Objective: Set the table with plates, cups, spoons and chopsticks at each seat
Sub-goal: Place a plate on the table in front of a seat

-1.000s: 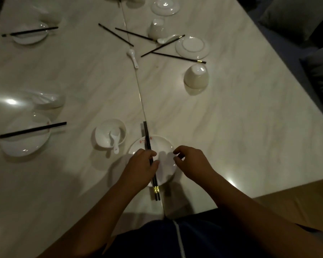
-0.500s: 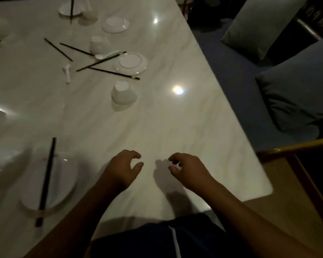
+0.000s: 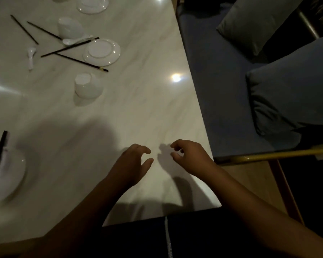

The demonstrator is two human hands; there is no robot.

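two empty hands, left hand [image 3: 131, 164] and right hand [image 3: 189, 158], hover near white upturned cup [image 3: 88, 85].

Left hand [image 3: 131, 166], right hand [image 3: 188, 157]: empty, curled

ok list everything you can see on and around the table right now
table: 1, pale marble, fills the left
plates: 3, white, two far left-centre, one near left edge
cups: 2 clear, white, upside down, far left; maybe a third cut off at the top edge
spoons: 2, white, far left
chopsticks: black, four loose far left, more across the near-left plate
cushions: 2, grey-blue, on the blue seat at right
left hand: empty, over table
right hand: empty, over table
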